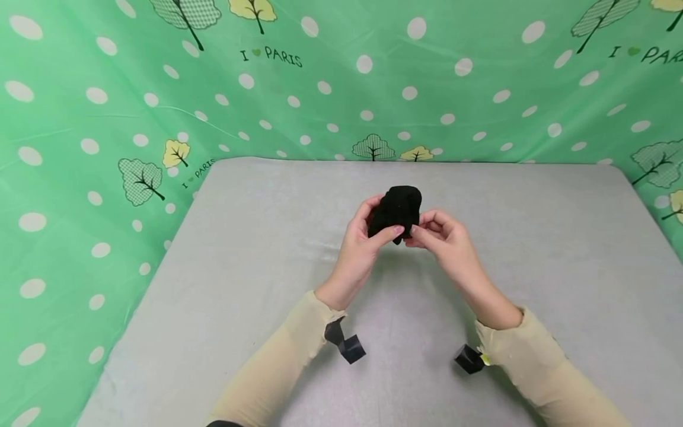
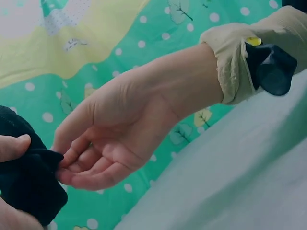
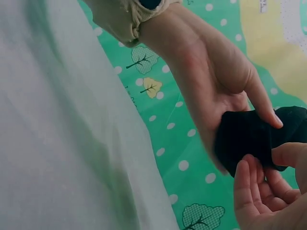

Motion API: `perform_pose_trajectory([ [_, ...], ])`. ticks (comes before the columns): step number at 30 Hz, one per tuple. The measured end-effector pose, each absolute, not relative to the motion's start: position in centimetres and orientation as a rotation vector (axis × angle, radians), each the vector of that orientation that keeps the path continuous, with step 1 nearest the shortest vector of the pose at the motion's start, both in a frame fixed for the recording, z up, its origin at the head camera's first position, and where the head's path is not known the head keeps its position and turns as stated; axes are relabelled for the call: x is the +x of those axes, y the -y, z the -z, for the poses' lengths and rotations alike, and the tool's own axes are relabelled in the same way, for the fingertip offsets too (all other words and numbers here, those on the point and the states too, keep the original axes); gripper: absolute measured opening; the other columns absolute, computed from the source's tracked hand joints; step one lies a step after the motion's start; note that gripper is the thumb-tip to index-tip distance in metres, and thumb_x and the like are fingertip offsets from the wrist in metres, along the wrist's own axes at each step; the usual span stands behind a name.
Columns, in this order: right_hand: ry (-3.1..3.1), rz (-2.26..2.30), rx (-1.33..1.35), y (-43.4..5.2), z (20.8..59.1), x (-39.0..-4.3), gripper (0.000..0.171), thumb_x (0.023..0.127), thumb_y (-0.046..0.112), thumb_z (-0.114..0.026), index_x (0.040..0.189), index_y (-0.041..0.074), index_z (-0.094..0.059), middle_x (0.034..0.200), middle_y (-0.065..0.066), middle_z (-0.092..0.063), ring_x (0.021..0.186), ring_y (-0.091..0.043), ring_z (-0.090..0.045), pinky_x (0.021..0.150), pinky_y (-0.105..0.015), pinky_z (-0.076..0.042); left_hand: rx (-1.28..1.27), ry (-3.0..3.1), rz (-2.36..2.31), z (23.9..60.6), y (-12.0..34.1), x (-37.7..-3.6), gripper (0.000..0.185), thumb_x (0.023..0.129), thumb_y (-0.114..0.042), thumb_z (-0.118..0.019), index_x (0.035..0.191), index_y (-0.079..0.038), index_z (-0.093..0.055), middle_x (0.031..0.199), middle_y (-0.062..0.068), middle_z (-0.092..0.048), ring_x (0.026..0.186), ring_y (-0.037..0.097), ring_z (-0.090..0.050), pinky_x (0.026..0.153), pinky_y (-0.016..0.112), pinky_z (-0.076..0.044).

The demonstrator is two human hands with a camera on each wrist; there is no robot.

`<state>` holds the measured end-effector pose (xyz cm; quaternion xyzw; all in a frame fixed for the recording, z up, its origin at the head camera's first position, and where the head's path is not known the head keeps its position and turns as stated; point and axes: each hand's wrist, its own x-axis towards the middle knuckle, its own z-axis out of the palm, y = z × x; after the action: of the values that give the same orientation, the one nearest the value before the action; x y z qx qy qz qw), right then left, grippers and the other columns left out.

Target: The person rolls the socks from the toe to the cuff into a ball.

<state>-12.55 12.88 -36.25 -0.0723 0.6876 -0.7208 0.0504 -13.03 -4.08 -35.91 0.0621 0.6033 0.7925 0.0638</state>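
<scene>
A small bundle of soft black fabric (image 1: 397,209), rolled or folded up, is held in the air above the table's middle. My left hand (image 1: 360,240) grips it from the left, thumb across the near face and fingers behind. At its lower right edge, my right hand (image 1: 445,240) pinches the fabric between thumb and fingertips. A small pointed corner of the cloth (image 2: 29,177) sticks out at the right fingertips in the left wrist view. The right wrist view shows the left hand (image 3: 211,72) around the bundle. What kind of fabric article it is cannot be told.
Beneath both hands lies a grey-covered table (image 1: 256,237). A green curtain (image 1: 331,112) with white dots and trees hangs behind it and along its sides. Small black devices (image 1: 353,349) are strapped at both wrists, below the beige sleeves (image 1: 283,362).
</scene>
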Motion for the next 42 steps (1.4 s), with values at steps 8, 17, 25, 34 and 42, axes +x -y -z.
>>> perform_pose_trajectory([
  [8,-1.897,2.382,-0.105,-13.3,36.2,-12.7,0.008,0.094,0.004,-0.066,0.091,0.011,-0.066,0.082,0.005,-0.067,0.074,-0.008,-0.068,0.076,-0.02,-0.059,0.18,-1.835,-2.408,36.2,4.6,-13.2,0.052,0.09,0.006,-0.066,0.137,-0.01,-0.049,0.127,0.006,-0.055,0.103,0.013,-0.063,0.087,0.023,-0.053],
  [17,-0.99,2.598,-0.107,-13.8,36.5,-13.0,0.024,0.105,0.005,-0.043,0.087,0.01,-0.059,0.085,0.001,-0.056,0.065,-0.008,-0.045,0.059,-0.017,-0.034,0.07,-1.496,-2.57,36.4,4.1,-13.5,0.044,0.09,0.012,-0.056,0.121,-0.017,-0.046,0.128,0.011,-0.058,0.095,0.015,-0.066,0.075,0.03,-0.059],
  [25,-0.966,2.534,-0.2,-13.9,36.3,-13.1,0.025,0.107,0.007,-0.04,0.091,0.01,-0.058,0.083,0.0,-0.055,0.065,-0.011,-0.033,0.059,-0.019,-0.027,0.014,-1.078,-2.721,35.1,4.2,-13.1,0.045,0.09,0.016,-0.046,0.105,-0.026,-0.051,0.105,0.002,-0.062,0.079,0.015,-0.067,0.069,0.027,-0.059],
  [34,-1.024,2.433,-0.138,-14.0,36.1,-13.4,0.018,0.104,0.008,-0.05,0.09,0.01,-0.062,0.079,0.001,-0.058,0.064,-0.007,-0.052,0.062,-0.017,-0.046,0.177,-1.143,-2.542,36.5,4.4,-13.2,0.044,0.094,0.013,-0.043,0.112,-0.025,-0.052,0.107,-0.004,-0.065,0.091,0.008,-0.062,0.081,0.023,-0.051],
  [42,-0.879,2.25,-0.193,-14.9,36.0,-13.9,0.023,0.105,0.005,-0.045,0.099,0.005,-0.067,0.089,-0.003,-0.067,0.069,-0.008,-0.058,0.068,-0.018,-0.052,0.345,-1.382,-2.438,36.6,5.0,-13.6,0.04,0.09,0.013,-0.048,0.111,-0.02,-0.054,0.108,-0.009,-0.065,0.101,0.006,-0.06,0.092,0.02,-0.047],
])
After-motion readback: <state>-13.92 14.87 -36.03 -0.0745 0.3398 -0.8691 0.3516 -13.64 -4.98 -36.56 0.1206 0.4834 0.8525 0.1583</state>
